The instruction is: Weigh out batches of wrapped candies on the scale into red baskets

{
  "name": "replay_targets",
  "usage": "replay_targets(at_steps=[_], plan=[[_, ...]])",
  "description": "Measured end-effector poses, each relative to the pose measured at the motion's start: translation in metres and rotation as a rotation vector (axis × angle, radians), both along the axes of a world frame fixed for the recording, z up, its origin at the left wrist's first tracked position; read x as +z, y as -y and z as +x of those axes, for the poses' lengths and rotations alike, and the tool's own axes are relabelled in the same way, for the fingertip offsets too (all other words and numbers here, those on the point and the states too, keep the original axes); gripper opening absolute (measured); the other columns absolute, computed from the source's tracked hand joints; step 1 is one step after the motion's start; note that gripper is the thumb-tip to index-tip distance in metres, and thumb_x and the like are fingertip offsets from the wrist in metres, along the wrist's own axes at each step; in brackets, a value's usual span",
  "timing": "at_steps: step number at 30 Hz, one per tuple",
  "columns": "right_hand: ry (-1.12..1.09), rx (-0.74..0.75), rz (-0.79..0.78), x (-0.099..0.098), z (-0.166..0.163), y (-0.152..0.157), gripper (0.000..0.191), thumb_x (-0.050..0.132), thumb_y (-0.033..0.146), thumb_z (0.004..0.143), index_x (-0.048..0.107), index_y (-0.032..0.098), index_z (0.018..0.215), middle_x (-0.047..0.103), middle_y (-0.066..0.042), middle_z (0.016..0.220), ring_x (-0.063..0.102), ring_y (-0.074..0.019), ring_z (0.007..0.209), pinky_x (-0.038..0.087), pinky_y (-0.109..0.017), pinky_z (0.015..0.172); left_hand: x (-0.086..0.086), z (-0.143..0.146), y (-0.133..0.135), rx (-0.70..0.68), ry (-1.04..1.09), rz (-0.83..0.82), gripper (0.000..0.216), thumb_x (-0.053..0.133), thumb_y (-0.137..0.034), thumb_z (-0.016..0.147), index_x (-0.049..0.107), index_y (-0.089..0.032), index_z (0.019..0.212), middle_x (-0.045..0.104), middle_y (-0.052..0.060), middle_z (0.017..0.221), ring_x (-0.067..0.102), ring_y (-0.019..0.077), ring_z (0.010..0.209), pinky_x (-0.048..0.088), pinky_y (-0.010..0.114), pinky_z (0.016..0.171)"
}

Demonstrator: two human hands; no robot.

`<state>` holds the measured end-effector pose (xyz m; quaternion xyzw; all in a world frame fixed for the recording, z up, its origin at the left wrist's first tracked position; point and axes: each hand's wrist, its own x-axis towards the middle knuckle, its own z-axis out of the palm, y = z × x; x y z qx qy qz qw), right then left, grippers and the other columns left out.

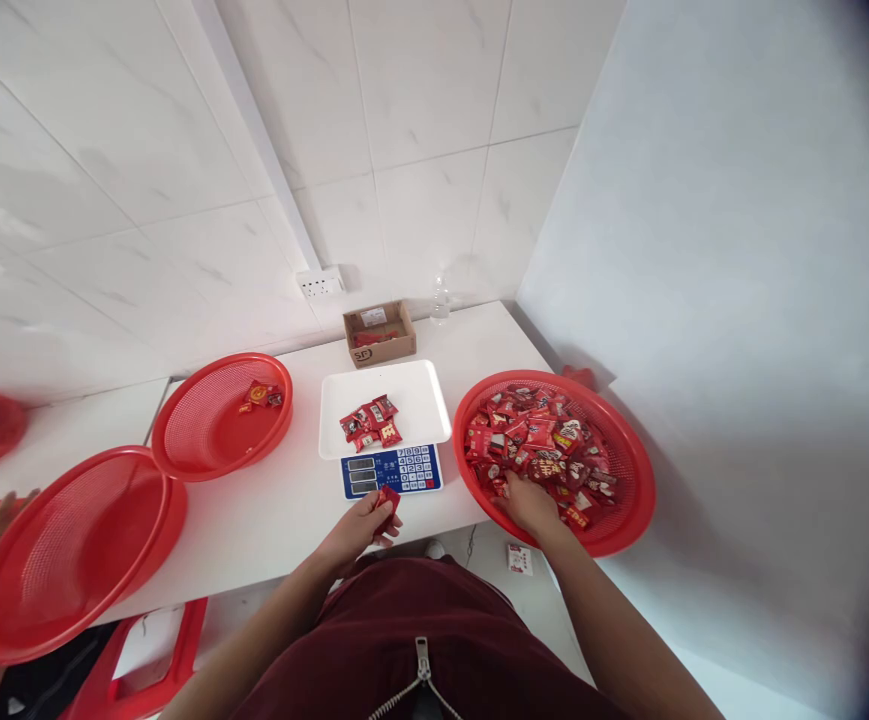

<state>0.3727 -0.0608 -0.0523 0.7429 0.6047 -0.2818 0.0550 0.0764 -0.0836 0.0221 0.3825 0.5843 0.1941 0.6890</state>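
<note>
My left hand (363, 528) pinches a small red wrapped candy (389, 497) just in front of the blue keypad of a digital scale (393, 474). On the scale's white tray (411, 390) lies a small heap of red wrapped candies (371, 421). To the right, my right hand (530, 505) reaches over the near rim of a red plastic basket (633, 500). Its fingers are curled down among the many candies (554, 440) inside, and their tips are partly hidden, so what they grip is unclear.
Left stand two more red baskets, the farther basket (216, 465) with a few candies, the nearer basket (74, 570) beside another person's hand (0, 525). A cardboard box (380, 352) and a clear bottle (440, 302) stand by the wall. A side wall (726, 350) rises close on the right.
</note>
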Motion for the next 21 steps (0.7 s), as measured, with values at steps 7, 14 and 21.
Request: replay_targets(at_steps=[7,14,21], plan=[[-0.321,-0.152,0.055,0.0,0.022,-0.004,0.039,0.052,0.025,0.073,0.06,0.018,0.11,0.068,-0.012,0.107,0.063,-0.0258,0.099,0.044,-0.031,0.082,0.001,-0.006,0.002,0.012,-0.021,-0.025,0.047,0.064,-0.058,0.068,0.051,-0.019,0.09,0.061,0.002,0.085,0.057,0.0132,0.075,0.044,0.028,0.069],[-0.801,-0.424,0.156,0.014,0.027,-0.012,0.051,0.042,0.025,0.075,0.051,0.017,0.125,0.068,-0.008,0.103,0.065,-0.0201,0.089,0.049,-0.028,0.073,0.001,-0.009,0.004,-0.01,-0.054,-0.015,0.044,0.066,-0.054,0.069,0.053,-0.018,0.091,0.063,0.004,0.091,0.058,0.0139,0.079,0.044,0.027,0.07],[-0.417,-0.018,0.082,-0.009,0.008,-0.01,0.059,0.05,0.014,0.07,0.049,0.019,0.129,0.064,-0.011,0.113,0.059,-0.0224,0.098,0.043,-0.03,0.082,0.0,-0.008,0.004,-0.018,-0.057,0.003,0.04,0.066,-0.05,0.071,0.053,-0.018,0.092,0.064,0.006,0.093,0.058,0.0142,0.08,0.044,0.027,0.069]])
